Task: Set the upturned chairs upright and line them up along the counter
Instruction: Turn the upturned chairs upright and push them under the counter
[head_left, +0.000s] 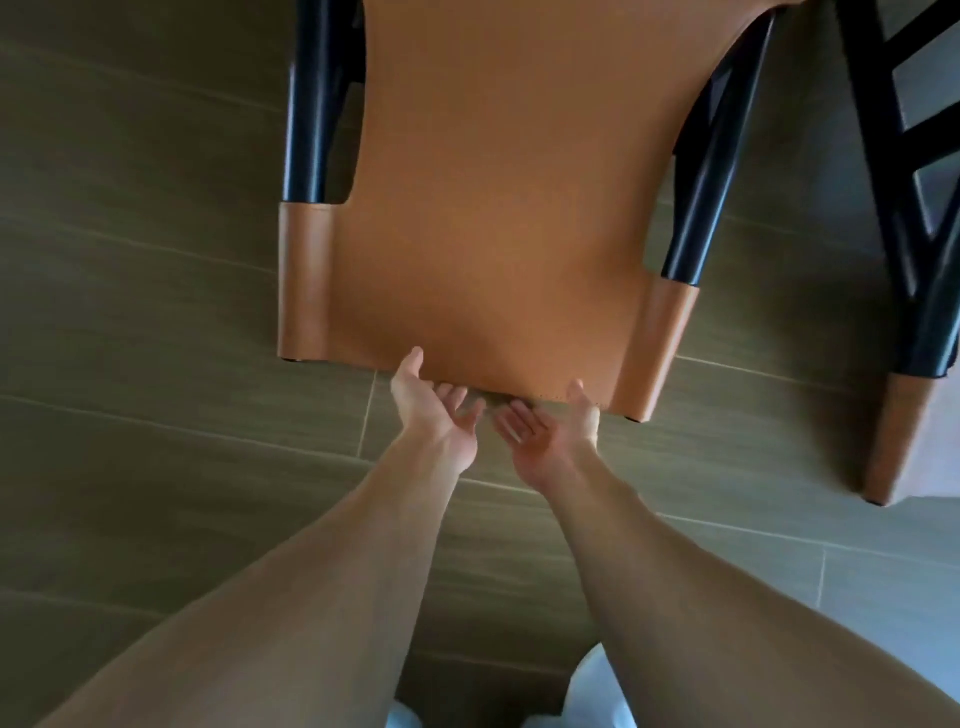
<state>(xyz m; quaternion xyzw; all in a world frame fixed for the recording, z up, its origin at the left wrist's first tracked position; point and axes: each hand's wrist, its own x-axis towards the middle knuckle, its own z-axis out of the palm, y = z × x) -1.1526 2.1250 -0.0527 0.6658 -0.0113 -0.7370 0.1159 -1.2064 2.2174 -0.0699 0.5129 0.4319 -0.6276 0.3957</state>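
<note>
While the head camera looks straight down, a tan leather chair (498, 208) fills the upper middle of the picture, lying over the grey-brown tiled floor (156, 312). Its broad leather panel faces the camera, and black frame tubes (698, 171) run along both sides of it. At the lower corners the tubes go into tan leather sleeves (304, 280), one on the left and one on the right.

Both arms of the person reach forward to the near edge of this panel. The left hand (436, 410) is palm up, its thumb lies against the leather edge and its fingers go under the panel, relaxed and not clamped. The right hand (545, 426) is also palm up just beside it, with the thumb touching the edge near the right sleeve and the fingers loosely spread; it grips nothing. The two hands are close together but apart.

At the right border a second chair (904, 260) shows only in part, with black crossed bars and one tan-covered leg end resting on the floor.
</note>
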